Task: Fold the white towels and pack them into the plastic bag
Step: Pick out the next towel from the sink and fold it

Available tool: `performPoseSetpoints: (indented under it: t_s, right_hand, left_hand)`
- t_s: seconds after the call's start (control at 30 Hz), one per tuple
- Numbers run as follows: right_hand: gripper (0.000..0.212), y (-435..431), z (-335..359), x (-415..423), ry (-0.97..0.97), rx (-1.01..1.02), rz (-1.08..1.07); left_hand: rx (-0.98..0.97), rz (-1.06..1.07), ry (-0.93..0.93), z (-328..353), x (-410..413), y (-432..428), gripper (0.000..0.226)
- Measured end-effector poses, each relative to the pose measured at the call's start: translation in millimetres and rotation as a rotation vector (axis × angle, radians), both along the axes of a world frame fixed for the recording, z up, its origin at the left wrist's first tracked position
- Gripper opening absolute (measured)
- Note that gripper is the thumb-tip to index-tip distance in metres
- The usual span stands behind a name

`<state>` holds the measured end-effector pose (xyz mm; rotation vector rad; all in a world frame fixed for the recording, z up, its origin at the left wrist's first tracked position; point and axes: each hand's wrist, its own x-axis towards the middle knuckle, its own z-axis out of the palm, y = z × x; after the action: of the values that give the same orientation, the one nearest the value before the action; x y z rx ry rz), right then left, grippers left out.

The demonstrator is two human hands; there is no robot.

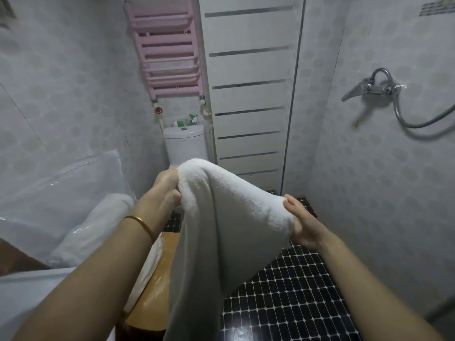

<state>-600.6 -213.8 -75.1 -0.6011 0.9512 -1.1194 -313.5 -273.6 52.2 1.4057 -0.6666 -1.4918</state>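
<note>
A white towel (221,230) hangs in the air in front of me, draped down past the bottom of the view. My left hand (164,190) grips its upper left edge in a fist. My right hand (299,222) pinches the upper right edge, thumb on top. At the left lies a clear plastic bag (56,193) with a rolled white towel (98,227) showing through it.
A wooden stool (157,286) stands under the hanging towel, with white cloth at its left edge. A toilet (185,143) and a pink radiator (170,50) are straight ahead. A shower tap with hose (376,88) is on the right wall. Dark mosaic floor (295,303) lies below.
</note>
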Motion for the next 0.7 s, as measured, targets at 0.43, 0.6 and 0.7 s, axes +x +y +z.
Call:
performPoseSetpoints:
  t_s: [0.43, 0.6, 0.7]
  right_hand:
    - [0.066, 1.9, 16.0, 32.0, 0.474, -0.302, 0.010]
    - [0.055, -10.9, 43.6, 25.3, 1.339, -0.478, -0.029]
    - [0.034, -15.6, 65.1, 24.4, 1.573, -0.480, -0.218]
  left_hand:
    - [-0.002, -0.027, -0.189, 0.5, 28.5, -7.9, 0.029]
    - [0.013, -0.139, -0.342, -3.3, 44.4, -14.6, 0.020]
    - [0.164, -0.318, -0.429, -8.5, 55.7, -13.9, 0.023]
